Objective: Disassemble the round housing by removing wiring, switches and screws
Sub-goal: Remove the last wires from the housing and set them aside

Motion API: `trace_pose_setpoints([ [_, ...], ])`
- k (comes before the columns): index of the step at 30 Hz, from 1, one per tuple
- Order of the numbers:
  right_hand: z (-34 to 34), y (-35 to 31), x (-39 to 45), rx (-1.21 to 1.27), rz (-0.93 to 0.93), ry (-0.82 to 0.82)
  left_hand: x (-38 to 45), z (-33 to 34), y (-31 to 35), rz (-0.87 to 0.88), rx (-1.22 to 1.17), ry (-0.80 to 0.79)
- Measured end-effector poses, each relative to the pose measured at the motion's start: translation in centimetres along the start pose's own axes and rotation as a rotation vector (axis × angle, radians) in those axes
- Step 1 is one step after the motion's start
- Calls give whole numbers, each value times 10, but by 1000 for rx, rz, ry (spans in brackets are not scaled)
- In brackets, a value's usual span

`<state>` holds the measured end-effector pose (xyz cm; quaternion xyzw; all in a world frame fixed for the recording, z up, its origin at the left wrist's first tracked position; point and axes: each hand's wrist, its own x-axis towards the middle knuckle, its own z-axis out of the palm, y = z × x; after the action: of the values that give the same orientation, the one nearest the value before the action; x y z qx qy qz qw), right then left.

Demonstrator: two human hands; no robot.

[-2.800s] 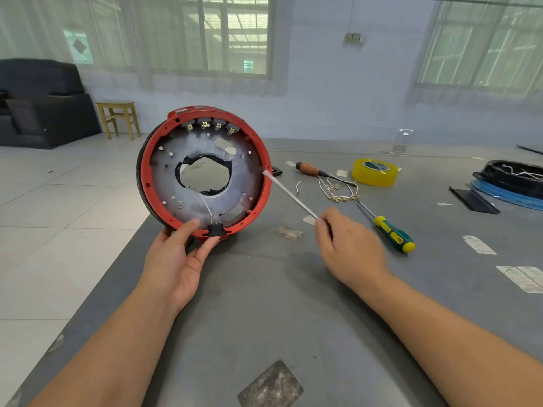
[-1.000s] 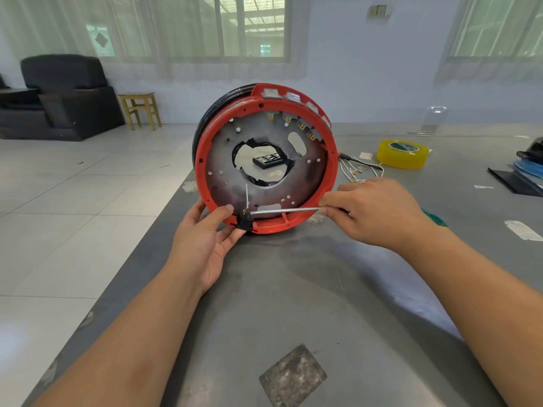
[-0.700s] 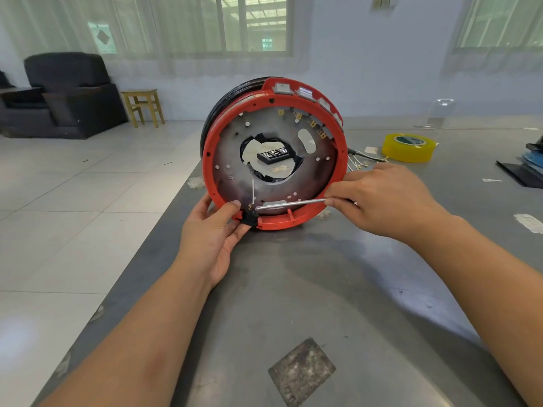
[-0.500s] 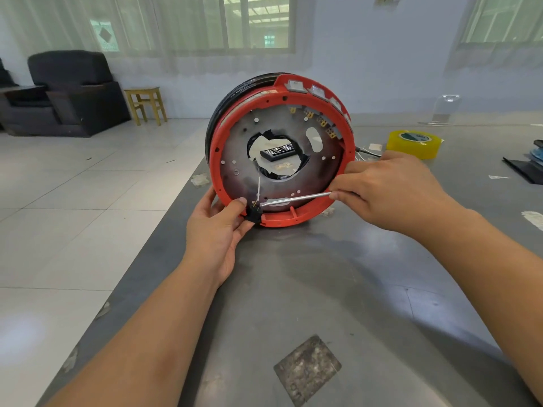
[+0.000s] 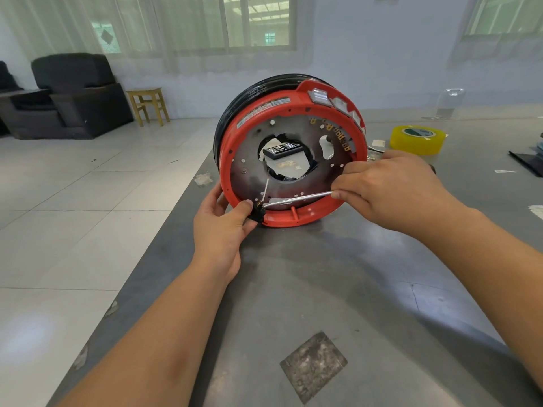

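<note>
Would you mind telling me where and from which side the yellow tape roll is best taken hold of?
I'd grip the tape roll across its outer wall, coming straight down from above. It lies flat on the table with its open core facing up, so the curved sides stand free. The near side is less handy, since the right hand working at the housing sits in front of it.
</note>
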<state>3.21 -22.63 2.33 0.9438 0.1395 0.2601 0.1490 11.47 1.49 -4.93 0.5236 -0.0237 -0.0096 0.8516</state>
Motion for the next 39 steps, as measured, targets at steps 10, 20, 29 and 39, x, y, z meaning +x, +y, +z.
trace_pose_setpoints([
  [10, 17, -6, -10, 36, 41, 47, 1, 1, -2, 25, -14, 47],
  [20, 20, -20, -9, 80, 97, 40, 5, -5, -2, -34, -63, 88],
  [29, 23, -20, -10, 140, 129, 57, 4, -5, 0, -61, -107, 91],
  [39, 8, -6, -2, 59, 26, 59, 5, -6, -1, -58, -95, 41],
])
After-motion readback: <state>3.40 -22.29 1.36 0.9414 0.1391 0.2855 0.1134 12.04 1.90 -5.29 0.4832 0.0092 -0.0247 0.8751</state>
